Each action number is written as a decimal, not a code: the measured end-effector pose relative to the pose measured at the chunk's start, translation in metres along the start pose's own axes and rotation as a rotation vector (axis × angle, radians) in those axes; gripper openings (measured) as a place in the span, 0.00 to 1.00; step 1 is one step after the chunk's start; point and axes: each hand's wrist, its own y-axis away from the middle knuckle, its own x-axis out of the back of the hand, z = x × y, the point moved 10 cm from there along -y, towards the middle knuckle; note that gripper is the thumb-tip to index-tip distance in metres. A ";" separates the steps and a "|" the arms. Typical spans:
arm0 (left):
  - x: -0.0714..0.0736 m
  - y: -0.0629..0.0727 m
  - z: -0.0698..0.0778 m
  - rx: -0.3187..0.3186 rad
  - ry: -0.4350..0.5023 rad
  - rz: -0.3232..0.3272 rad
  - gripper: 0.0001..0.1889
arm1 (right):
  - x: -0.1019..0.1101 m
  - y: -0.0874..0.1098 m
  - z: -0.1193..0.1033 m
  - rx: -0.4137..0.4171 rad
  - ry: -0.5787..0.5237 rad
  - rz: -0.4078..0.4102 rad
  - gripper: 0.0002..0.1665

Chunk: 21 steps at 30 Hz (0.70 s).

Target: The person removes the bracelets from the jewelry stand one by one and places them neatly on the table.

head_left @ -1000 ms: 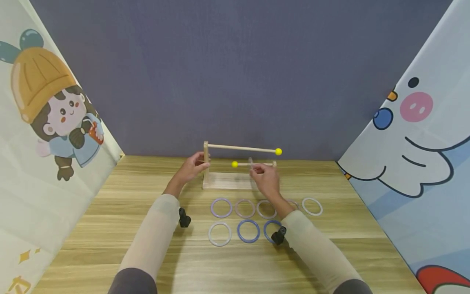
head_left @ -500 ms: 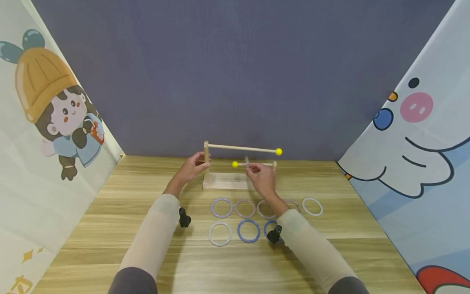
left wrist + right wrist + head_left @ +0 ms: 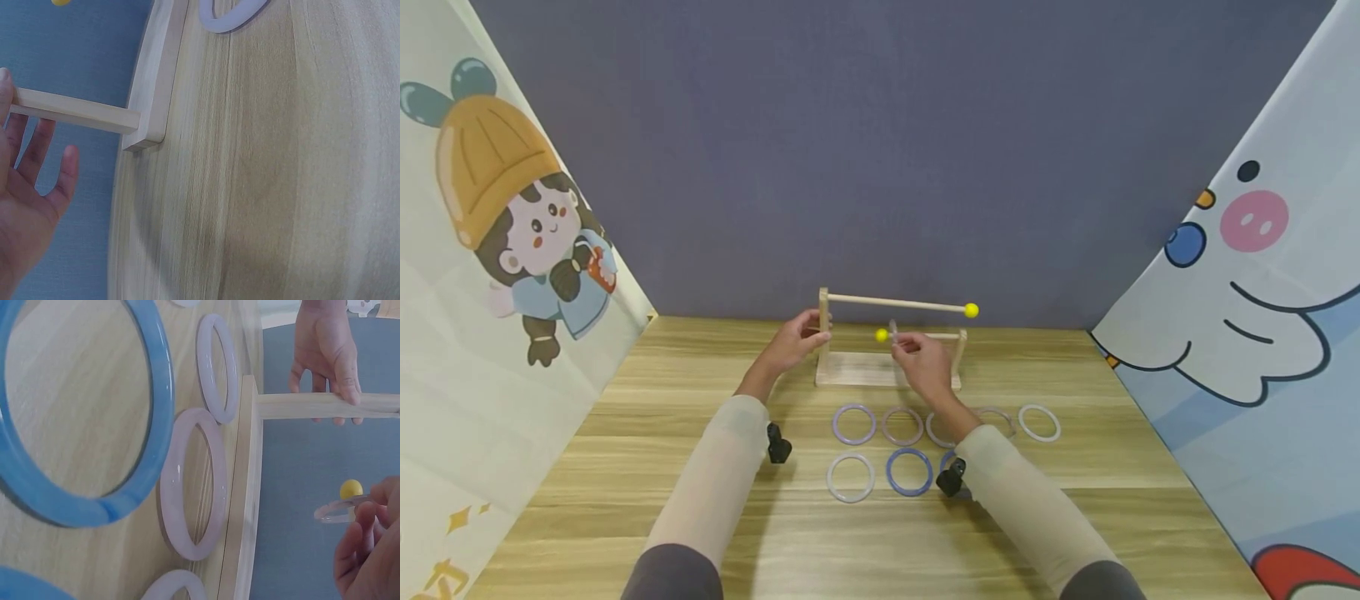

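Note:
A two-armed wooden bangle stand [image 3: 859, 369] stands at the back of the table, a yellow ball [image 3: 972, 310] capping its upper rod. My left hand [image 3: 790, 343] grips the tall left post [image 3: 823, 333], thumb in front and fingers behind. In the left wrist view that post [image 3: 75, 111] lies between thumb and fingers. My right hand [image 3: 925, 367] pinches a pale translucent bangle [image 3: 892, 327] at the lower rod, close beside the yellow ball [image 3: 882, 335] on its left end. The right wrist view shows the bangle [image 3: 331, 511] edge-on; whether the rod passes through it is hard to tell.
Two rows of bangles lie in front of the stand: a lilac one [image 3: 853, 405], a blue one [image 3: 909, 494], a clear one [image 3: 850, 501], a white one [image 3: 1039, 439] and others partly under my right forearm. A dark wall [image 3: 880, 167] rises behind the table.
My right hand has moved left along the lower rod with the bangle, from mid-rod to beside the yellow ball. The left hand stays on the post.

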 end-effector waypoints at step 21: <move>0.000 -0.001 0.001 -0.023 0.002 0.012 0.23 | -0.016 0.003 -0.013 0.056 -0.033 -0.021 0.08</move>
